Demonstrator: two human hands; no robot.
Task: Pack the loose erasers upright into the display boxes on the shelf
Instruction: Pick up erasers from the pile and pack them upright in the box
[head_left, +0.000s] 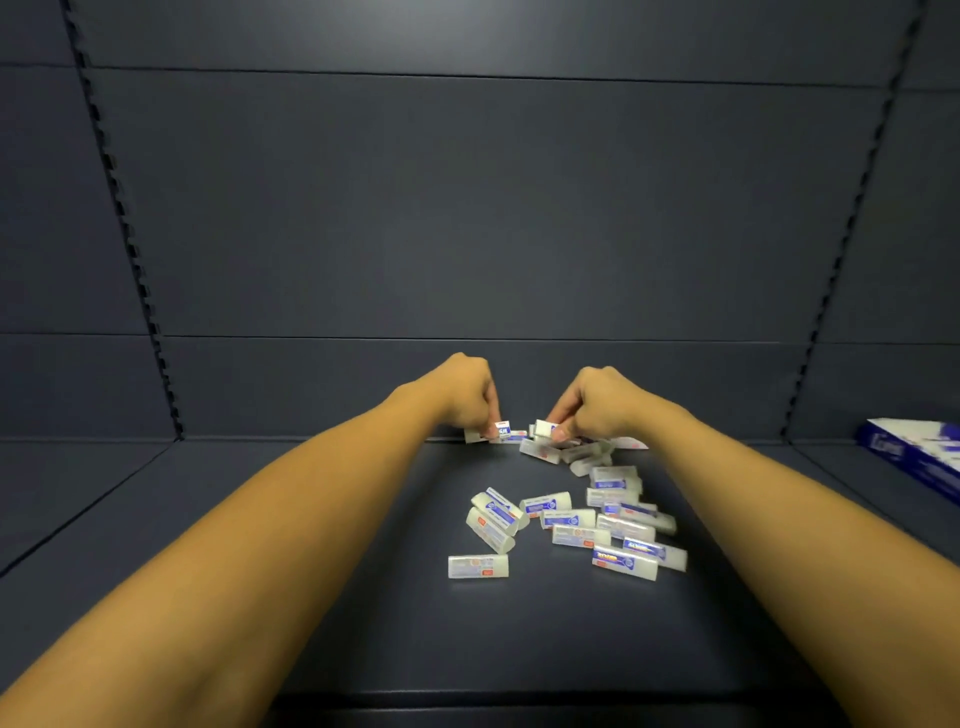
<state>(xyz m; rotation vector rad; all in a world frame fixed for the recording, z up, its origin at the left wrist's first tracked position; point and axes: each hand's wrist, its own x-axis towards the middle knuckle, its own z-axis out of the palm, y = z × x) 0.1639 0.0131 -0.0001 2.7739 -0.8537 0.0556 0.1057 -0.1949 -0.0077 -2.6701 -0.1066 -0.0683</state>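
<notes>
Erasers (582, 519) lie scattered flat on the dark shelf (260, 493), most just nearer than the hands. Display box (914, 452) sits well right of the pile, partly cut off. Left hand (467, 395) pinches one eraser (503, 430); right hand (597, 402) pinches another (544, 428). Advice: turn each on end before carrying across to the box.

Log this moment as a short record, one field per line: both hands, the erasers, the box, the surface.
left hand: closed on a small eraser at the back of the shelf
right hand: closed on another eraser
loose erasers: scattered pile, lying flat, nearer than the hands
blue box: far right edge, partly out of frame
shelf: dark, matte
packing: no eraser seen in a box
</notes>
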